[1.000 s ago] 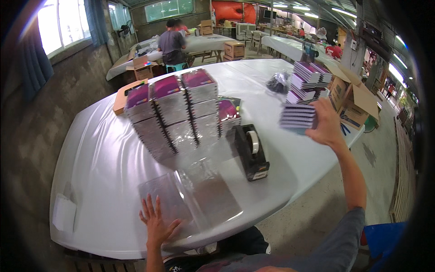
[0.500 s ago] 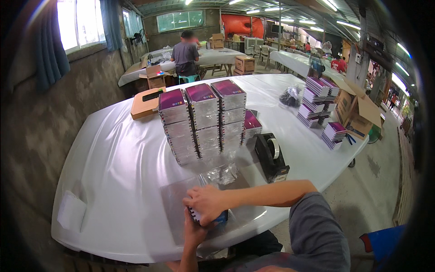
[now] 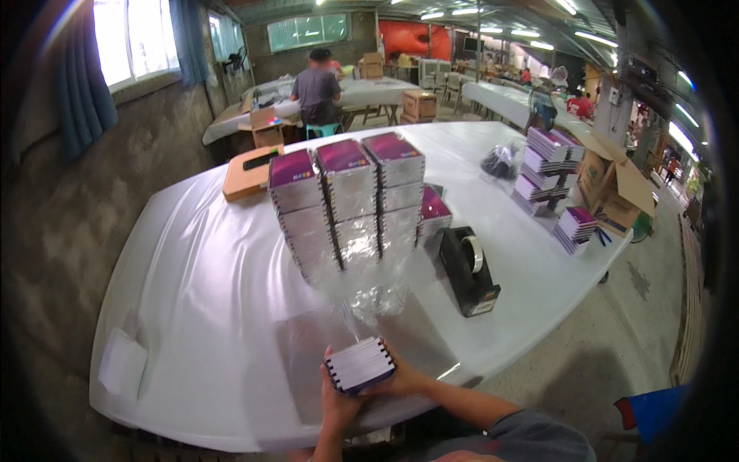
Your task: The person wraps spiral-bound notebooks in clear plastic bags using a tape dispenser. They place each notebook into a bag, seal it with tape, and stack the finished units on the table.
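A table (image 3: pixel 192 323) bears a tape dispenser (image 3: pixel 462 281), notebook stacks (image 3: pixel 354 200) left of it, clear film (image 3: pixel 308 362) nearer the person, pliers (image 3: pixel 605 237) right of it.

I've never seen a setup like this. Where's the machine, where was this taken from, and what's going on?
There's no robot: these are a person's own left hand and right hand. Every picture comes from a wide camera worn on the head, looking down, so straight edges bend. Both hands hold a small bundle of notebooks with dark bindings. On the white-covered table lies clear plastic film; beyond it stand tall purple-topped stacks, with a black tape dispenser to their right.
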Demonstrator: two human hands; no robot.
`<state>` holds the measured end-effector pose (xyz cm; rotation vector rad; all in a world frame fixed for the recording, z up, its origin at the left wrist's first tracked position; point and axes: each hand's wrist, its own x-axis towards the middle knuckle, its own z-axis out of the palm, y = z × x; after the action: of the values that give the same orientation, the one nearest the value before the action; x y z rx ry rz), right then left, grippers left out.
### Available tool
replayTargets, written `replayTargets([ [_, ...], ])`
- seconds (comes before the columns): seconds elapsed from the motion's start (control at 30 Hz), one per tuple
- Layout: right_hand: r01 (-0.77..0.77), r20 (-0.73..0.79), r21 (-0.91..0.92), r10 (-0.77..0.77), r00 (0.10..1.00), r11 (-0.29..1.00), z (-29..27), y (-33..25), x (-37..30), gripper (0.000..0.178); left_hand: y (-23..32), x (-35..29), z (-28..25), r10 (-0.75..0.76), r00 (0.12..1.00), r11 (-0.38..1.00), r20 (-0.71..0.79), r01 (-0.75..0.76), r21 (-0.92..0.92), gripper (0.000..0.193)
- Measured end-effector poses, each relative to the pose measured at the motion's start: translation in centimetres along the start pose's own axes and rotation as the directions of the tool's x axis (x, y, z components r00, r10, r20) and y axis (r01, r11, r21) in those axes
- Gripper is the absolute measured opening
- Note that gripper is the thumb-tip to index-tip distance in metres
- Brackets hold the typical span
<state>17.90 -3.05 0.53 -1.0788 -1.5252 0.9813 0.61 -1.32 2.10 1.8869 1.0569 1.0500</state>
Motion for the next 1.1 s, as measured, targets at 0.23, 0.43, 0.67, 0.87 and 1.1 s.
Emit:
replayTargets([
  [0.23,-0.191,0.059,0.138,0.185,0.981,0.972,-1.6,-3.2,0.9,0.089,0.7,0.6,-0.7,-0.197,0.971,0.893,0.133,0.234,-0.383,0.080],
  [0.43,-0.414,0.112,0.481,0.414,0.904,0.773,-2.1,-5.3,4.1,0.070,3.2,4.0,-3.8,-0.425,0.853,0.758,0.303,0.519,-0.395,0.098],
  [0.67,-0.626,0.227,0.510,0.610,0.760,0.590,-2.6,-2.1,6.7,0.061,-0.3,1.5,-3.3,-0.376,0.921,0.720,-0.096,0.356,0.595,0.077],
  [0.87,-0.678,0.225,0.417,0.654,0.722,0.605,-2.6,-2.0,6.5,0.062,-3.2,-0.7,-1.6,-0.391,0.913,0.611,-0.114,0.350,0.710,0.065],
  [1.1,-0.654,0.260,0.449,0.612,0.747,0.608,-2.6,-1.5,6.3,0.062,-2.4,-0.6,-1.2,-0.409,0.903,0.616,-0.131,0.379,0.690,0.063],
])
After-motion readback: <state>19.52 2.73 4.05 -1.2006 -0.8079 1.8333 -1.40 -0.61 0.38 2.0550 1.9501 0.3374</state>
